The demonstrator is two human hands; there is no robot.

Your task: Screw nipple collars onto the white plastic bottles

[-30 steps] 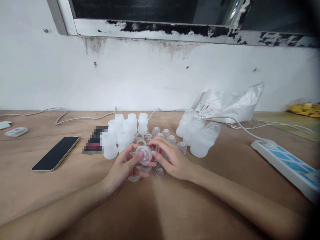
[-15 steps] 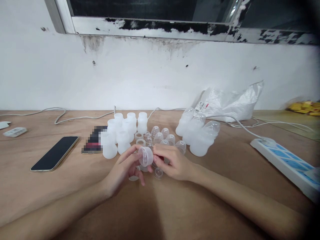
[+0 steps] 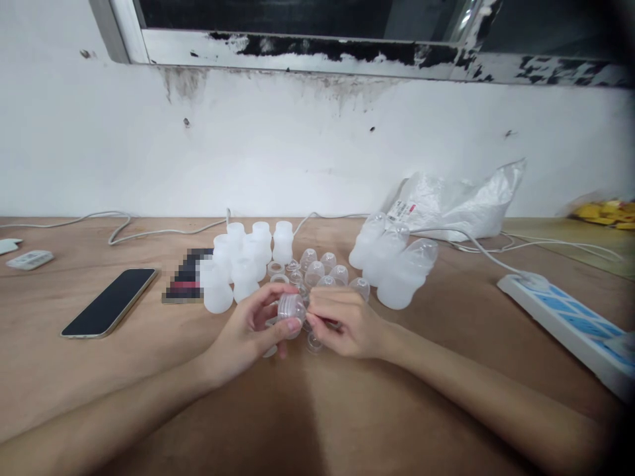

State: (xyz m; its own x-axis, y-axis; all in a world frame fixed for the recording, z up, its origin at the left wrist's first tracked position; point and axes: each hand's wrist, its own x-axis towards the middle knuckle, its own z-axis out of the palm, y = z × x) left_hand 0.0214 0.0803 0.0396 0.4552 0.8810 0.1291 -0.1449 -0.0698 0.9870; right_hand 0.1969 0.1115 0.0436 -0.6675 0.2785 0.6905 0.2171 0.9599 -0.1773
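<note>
My left hand [image 3: 251,334] pinches a small translucent screw ring [image 3: 290,308] between thumb and fingers, just above the wooden table [image 3: 317,410]. My right hand [image 3: 347,320] is curled beside it, fingertips pinched on a small clear piece that I cannot make out. Small clear dome caps [image 3: 325,271] lie right behind both hands. A cluster of upright small white bottles [image 3: 243,261] stands to the back left. Three capped bottles [image 3: 397,261] lie on their sides to the back right. More clear parts [image 3: 313,342] sit under my hands.
A black phone [image 3: 110,302] lies face up at left, next to a blurred dark card [image 3: 186,283]. A white plastic bag [image 3: 456,201] rests against the wall at back right. A white and blue power strip [image 3: 570,324] with cables runs along the right.
My left hand has turned the ring from facing me to side-on and lowered it slightly. My right hand drew back from the ring's top and closed into a pinch beside it.
</note>
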